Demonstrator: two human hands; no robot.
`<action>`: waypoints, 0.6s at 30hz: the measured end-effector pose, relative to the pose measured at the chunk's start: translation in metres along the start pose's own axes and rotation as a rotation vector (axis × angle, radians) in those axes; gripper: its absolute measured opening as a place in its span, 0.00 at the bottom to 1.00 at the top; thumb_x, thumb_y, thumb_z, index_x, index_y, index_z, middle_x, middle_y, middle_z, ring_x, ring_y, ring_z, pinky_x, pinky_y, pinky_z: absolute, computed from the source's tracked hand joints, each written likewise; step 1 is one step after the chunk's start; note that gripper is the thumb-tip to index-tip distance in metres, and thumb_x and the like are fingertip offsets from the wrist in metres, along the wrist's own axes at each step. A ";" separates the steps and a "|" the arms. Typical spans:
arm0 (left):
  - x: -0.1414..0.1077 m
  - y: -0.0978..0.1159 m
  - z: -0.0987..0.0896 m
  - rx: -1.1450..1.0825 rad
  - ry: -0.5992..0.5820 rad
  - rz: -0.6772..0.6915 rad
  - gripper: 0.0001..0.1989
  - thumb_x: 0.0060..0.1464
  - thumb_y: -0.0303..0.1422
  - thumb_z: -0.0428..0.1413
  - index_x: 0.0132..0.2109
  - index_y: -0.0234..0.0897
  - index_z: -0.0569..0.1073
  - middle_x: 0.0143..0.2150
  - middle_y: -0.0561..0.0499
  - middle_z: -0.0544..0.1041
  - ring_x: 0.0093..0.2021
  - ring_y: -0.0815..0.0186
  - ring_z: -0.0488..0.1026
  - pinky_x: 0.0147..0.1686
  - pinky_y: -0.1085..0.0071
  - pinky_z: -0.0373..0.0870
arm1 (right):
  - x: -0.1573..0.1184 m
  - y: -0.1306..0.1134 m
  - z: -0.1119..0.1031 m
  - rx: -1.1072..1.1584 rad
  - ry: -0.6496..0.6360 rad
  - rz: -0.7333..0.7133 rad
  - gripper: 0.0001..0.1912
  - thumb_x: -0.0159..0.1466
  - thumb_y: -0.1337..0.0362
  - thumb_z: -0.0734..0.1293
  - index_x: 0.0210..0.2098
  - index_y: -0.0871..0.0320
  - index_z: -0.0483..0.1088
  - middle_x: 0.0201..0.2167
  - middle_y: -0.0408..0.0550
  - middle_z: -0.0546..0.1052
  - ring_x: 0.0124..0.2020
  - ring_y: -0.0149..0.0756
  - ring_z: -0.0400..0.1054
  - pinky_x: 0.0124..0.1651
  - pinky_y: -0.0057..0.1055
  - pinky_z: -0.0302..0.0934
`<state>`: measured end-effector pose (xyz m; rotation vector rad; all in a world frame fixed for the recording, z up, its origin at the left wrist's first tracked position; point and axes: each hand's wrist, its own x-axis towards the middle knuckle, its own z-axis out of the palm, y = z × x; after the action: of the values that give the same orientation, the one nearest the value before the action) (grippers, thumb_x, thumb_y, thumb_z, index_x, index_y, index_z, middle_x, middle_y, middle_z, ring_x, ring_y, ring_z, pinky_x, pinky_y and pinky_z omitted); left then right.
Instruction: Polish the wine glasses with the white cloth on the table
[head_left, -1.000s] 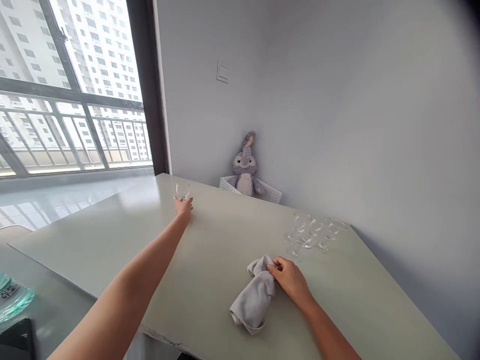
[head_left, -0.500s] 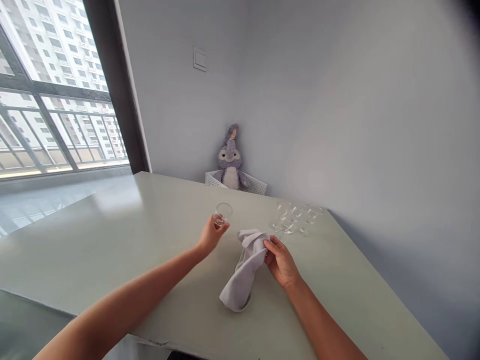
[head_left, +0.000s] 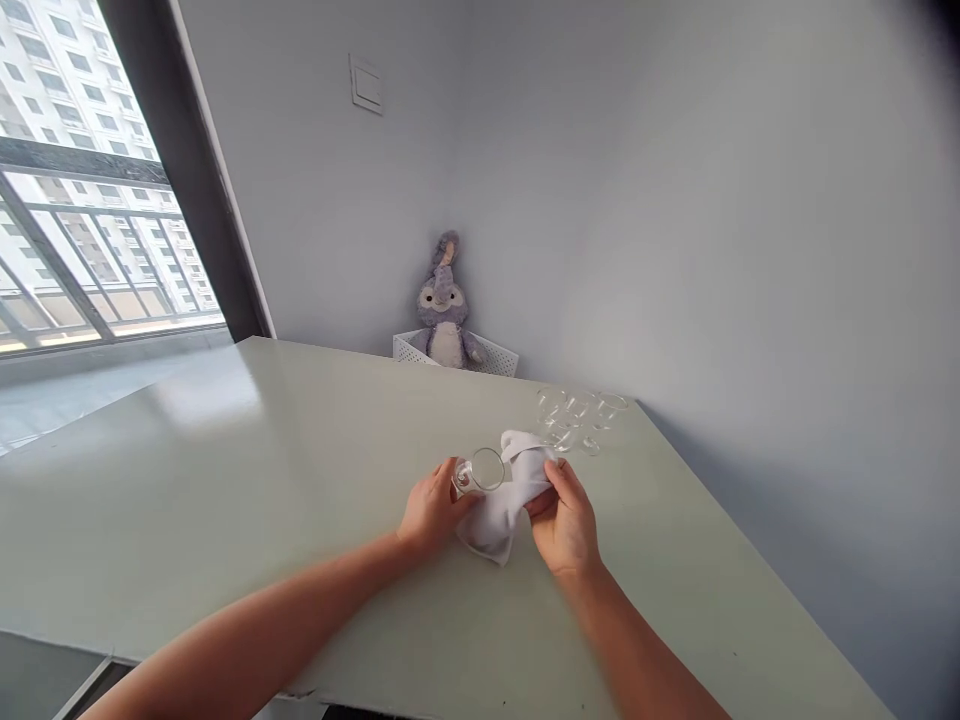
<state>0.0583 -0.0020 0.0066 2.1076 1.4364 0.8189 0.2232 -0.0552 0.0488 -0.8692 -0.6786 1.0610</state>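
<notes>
Clear, round-rimmed glass (head_left: 484, 470) sat gripped in the left hand (head_left: 430, 510); at its three o'clock, the right hand (head_left: 568, 520) pinched crumpled pale-grey cloth (head_left: 527, 473).

Clear round glass (head_left: 478, 471) left of far end of white fabric cloth (head_left: 529, 468)
Behind, right: clear stemmed glasses (head_left: 577, 406) on pale-green bench (head_left: 337, 430)

Beyond the left forearm (head_left: 277, 630), I have room to pass over the left half of the surface (head_left: 225, 500), likewise between the right forearm (head_left: 645, 650) and the right edge. The held glass (head_left: 486, 470) and cloth (head_left: 491, 525) obstruct the middle; clustered glasses (head_left: 576, 408) crowd the far right corner.
</notes>
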 end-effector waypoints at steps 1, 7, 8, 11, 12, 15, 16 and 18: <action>0.001 -0.001 -0.003 0.024 0.003 -0.026 0.12 0.49 0.40 0.52 0.40 0.42 0.64 0.26 0.56 0.68 0.25 0.68 0.65 0.23 0.74 0.54 | -0.003 -0.005 0.002 -0.032 -0.012 -0.043 0.12 0.57 0.58 0.64 0.24 0.54 0.56 0.21 0.40 0.60 0.21 0.30 0.56 0.23 0.28 0.51; 0.001 0.000 -0.016 0.246 0.060 0.099 0.15 0.53 0.41 0.49 0.47 0.44 0.63 0.40 0.51 0.72 0.31 0.65 0.69 0.26 0.71 0.56 | -0.015 -0.010 0.010 -0.117 -0.038 -0.144 0.10 0.60 0.57 0.62 0.28 0.54 0.58 0.24 0.39 0.60 0.23 0.29 0.55 0.23 0.25 0.51; 0.000 0.001 -0.017 0.267 0.050 0.116 0.15 0.53 0.41 0.50 0.47 0.44 0.63 0.41 0.51 0.72 0.33 0.65 0.69 0.27 0.71 0.56 | -0.017 -0.007 0.011 -0.133 -0.060 -0.130 0.10 0.61 0.57 0.62 0.28 0.54 0.58 0.24 0.39 0.61 0.22 0.29 0.56 0.23 0.25 0.52; -0.002 0.004 -0.017 0.301 0.011 0.089 0.12 0.52 0.40 0.50 0.44 0.44 0.64 0.37 0.53 0.72 0.32 0.65 0.70 0.27 0.72 0.57 | -0.024 0.002 0.016 -0.280 -0.187 -0.135 0.09 0.61 0.56 0.62 0.32 0.55 0.61 0.23 0.40 0.64 0.22 0.29 0.59 0.25 0.27 0.56; -0.002 0.005 -0.018 0.308 0.000 0.072 0.11 0.52 0.40 0.50 0.42 0.43 0.65 0.35 0.54 0.72 0.31 0.65 0.69 0.26 0.72 0.56 | -0.026 0.004 0.017 -0.348 -0.238 -0.151 0.09 0.61 0.56 0.61 0.35 0.55 0.62 0.24 0.41 0.66 0.23 0.30 0.61 0.26 0.28 0.58; -0.002 0.003 -0.020 0.324 0.020 0.090 0.09 0.53 0.38 0.49 0.41 0.42 0.65 0.33 0.54 0.72 0.31 0.65 0.69 0.26 0.72 0.57 | -0.029 0.010 0.017 -0.542 -0.380 -0.161 0.16 0.62 0.56 0.60 0.48 0.54 0.60 0.31 0.45 0.71 0.26 0.32 0.66 0.31 0.31 0.62; -0.002 0.003 -0.021 0.331 0.038 0.137 0.10 0.52 0.36 0.49 0.42 0.41 0.65 0.35 0.54 0.72 0.32 0.64 0.69 0.28 0.71 0.58 | -0.029 0.012 0.017 -0.604 -0.430 -0.133 0.17 0.62 0.56 0.60 0.50 0.53 0.60 0.32 0.45 0.72 0.26 0.33 0.67 0.31 0.31 0.62; -0.003 0.001 -0.021 0.346 0.076 0.264 0.13 0.52 0.32 0.50 0.46 0.41 0.64 0.39 0.51 0.72 0.37 0.63 0.69 0.32 0.70 0.61 | -0.028 0.018 0.014 -0.720 -0.527 -0.072 0.15 0.62 0.56 0.61 0.46 0.54 0.64 0.29 0.45 0.73 0.26 0.34 0.68 0.31 0.32 0.63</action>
<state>0.0436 -0.0041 0.0220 2.5951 1.4413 0.7992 0.1934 -0.0731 0.0382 -1.1671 -1.5852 0.9908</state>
